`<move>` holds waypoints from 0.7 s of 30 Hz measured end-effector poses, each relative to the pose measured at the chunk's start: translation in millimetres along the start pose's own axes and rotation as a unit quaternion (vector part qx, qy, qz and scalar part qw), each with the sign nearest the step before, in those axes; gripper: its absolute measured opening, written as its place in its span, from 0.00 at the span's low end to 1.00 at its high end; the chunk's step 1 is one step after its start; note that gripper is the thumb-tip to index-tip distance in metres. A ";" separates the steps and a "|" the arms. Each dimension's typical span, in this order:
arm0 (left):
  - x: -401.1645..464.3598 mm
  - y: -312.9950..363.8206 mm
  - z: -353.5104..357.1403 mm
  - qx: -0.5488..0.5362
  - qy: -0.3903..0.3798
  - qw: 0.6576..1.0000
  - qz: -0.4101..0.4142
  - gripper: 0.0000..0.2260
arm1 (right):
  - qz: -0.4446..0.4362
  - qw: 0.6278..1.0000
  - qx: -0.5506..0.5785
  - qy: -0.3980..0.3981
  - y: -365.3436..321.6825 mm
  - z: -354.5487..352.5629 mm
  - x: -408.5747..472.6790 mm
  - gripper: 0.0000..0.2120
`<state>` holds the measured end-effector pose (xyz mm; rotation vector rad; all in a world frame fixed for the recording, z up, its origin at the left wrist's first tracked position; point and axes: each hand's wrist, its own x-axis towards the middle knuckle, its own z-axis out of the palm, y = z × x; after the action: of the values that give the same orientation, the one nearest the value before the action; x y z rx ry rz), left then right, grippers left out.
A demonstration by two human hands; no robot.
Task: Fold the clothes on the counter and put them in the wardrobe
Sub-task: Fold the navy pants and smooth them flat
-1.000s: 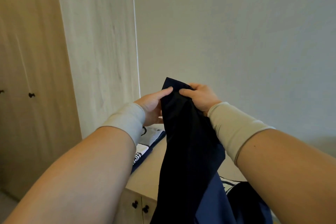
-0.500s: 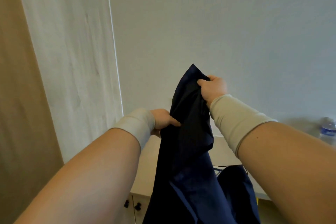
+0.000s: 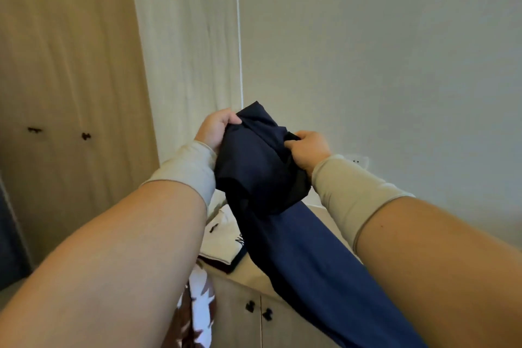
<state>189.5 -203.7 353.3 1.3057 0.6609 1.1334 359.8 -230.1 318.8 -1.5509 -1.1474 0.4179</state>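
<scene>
Both hands gripping a navy garment [image 3: 254,167] up in the air above the worktop [image 3: 254,270]. Left hand [image 3: 216,128] w/ fingers curling round its top edge, right hand [image 3: 308,150] pinching the bunched side. Rest is hanging down past the worktop edge. White folded top [image 3: 223,237] lying on worktop just beside it.
</scene>
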 end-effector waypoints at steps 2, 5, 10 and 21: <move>-2.9 5.7 -29.8 -0.010 0.041 0.998 0.038 0.24 | -0.008 0.999 0.038 -0.030 -10.8 34.6 -1.2 0.10; -9.7 17.9 -65.9 -0.025 0.107 0.991 0.074 0.16 | -0.018 0.995 0.077 -0.065 -27.1 85.7 -4.9 0.11; -4.2 28.9 -120.4 0.028 0.233 0.969 0.076 0.05 | -0.026 0.989 0.127 -0.070 -43.4 140.2 -5.3 0.07; 34.6 -28.3 -89.9 0.162 0.159 0.971 -0.072 0.02 | -0.020 0.987 0.155 0.046 -24.5 79.1 7.8 0.05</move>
<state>129.1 -133.1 315.2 1.3318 1.1998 1.1579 292.0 -181.9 317.0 -1.2609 -0.9883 0.4704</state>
